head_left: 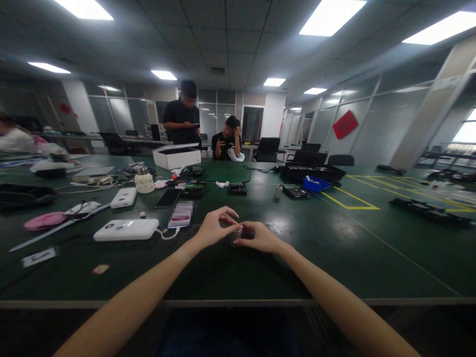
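Note:
Both my hands meet over the dark green table (327, 243), a little beyond its front edge. My left hand (214, 229) has its fingers curled, with thumb and forefinger pinched on a small round metal object (237, 233). My right hand (260, 237) closes on the same small object from the other side. What the object is stays too small and hidden to name. A phone (181, 214) lies just left of my left hand, and a white power bank (126, 230) with a cable sits further left.
Further back lie a dark phone (168, 198), circuit boards (237, 188), a white box (177, 156), a small jar (144, 181), a blue bin (316, 184) and a black tray (314, 172). Two people are beyond the table; another sits far left. Yellow tape marks the right side.

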Action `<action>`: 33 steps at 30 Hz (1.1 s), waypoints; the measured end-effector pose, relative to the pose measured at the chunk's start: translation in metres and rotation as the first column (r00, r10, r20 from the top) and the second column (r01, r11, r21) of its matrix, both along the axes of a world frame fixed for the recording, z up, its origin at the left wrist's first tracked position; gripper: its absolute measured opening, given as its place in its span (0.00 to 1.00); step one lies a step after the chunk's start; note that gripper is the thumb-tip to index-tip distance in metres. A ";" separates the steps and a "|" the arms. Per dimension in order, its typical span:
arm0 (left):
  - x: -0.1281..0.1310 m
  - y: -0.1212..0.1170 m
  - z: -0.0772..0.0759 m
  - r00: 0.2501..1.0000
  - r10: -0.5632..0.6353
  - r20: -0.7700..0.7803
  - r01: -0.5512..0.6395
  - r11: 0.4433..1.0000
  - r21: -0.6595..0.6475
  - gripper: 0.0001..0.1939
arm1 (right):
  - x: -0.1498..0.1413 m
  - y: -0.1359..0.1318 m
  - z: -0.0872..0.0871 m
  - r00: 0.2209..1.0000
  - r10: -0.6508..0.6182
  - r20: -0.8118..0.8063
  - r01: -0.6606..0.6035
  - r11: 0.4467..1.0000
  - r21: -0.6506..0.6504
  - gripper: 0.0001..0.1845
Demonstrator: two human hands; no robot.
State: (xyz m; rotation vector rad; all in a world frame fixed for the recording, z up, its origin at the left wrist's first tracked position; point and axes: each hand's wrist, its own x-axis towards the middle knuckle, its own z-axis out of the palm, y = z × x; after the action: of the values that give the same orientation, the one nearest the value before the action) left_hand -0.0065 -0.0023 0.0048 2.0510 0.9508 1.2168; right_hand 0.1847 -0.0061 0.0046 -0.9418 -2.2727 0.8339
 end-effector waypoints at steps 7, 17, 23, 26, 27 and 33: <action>-0.008 0.006 -0.002 0.987 -0.157 0.047 0.163 0.967 -0.194 0.31 | 0.006 0.002 0.014 0.993 -0.065 -0.097 0.066 0.998 0.006 0.21; -0.007 0.005 -0.002 0.976 -0.187 0.114 0.210 0.949 -0.237 0.28 | -0.007 0.001 0.011 0.990 -0.137 -0.039 0.143 0.960 0.241 0.12; -0.006 0.006 -0.003 0.981 -0.163 0.104 0.183 0.955 -0.233 0.29 | 0.004 0.034 0.006 0.922 -0.329 -0.203 0.373 0.897 0.238 0.17; -0.006 0.005 -0.003 0.979 -0.171 0.107 0.193 0.952 -0.239 0.28 | 0.021 0.058 -0.008 0.859 -0.508 -0.053 0.498 0.809 0.312 0.15; -0.005 0.005 -0.003 0.979 -0.173 0.104 0.193 0.952 -0.237 0.28 | 0.026 0.064 -0.014 0.827 -0.561 0.014 0.526 0.784 0.330 0.14; -0.006 0.004 -0.001 0.988 -0.150 0.041 0.155 0.965 -0.210 0.27 | 0.037 0.074 -0.028 0.751 -0.641 0.155 0.574 0.751 0.325 0.14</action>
State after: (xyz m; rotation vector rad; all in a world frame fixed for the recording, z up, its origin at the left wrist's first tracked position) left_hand -0.0124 0.0020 0.0041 1.8976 0.8554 1.0113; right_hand 0.2216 0.0677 -0.0235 -1.6173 -1.9812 0.1172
